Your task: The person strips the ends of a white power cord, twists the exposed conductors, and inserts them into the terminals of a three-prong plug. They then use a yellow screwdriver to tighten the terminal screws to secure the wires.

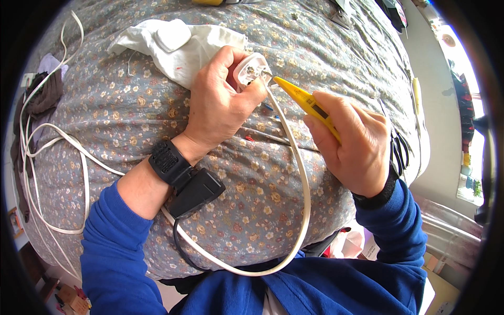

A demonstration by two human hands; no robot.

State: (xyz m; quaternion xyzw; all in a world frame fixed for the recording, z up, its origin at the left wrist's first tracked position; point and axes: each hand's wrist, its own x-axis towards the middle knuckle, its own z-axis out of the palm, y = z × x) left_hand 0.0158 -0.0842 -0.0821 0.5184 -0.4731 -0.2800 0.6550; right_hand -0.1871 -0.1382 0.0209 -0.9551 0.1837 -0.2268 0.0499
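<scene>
Our left grip was closed on a white plug, our right grip on a yellow tool aimed at its edge. A white cord looped from the plug over the flowered bedspread, near a white cloth.

The screwdriver is yellow, the plug white and its cord cream. The grey cover has a cream and orange-brown floral pattern. Both sleeves are blue.
</scene>
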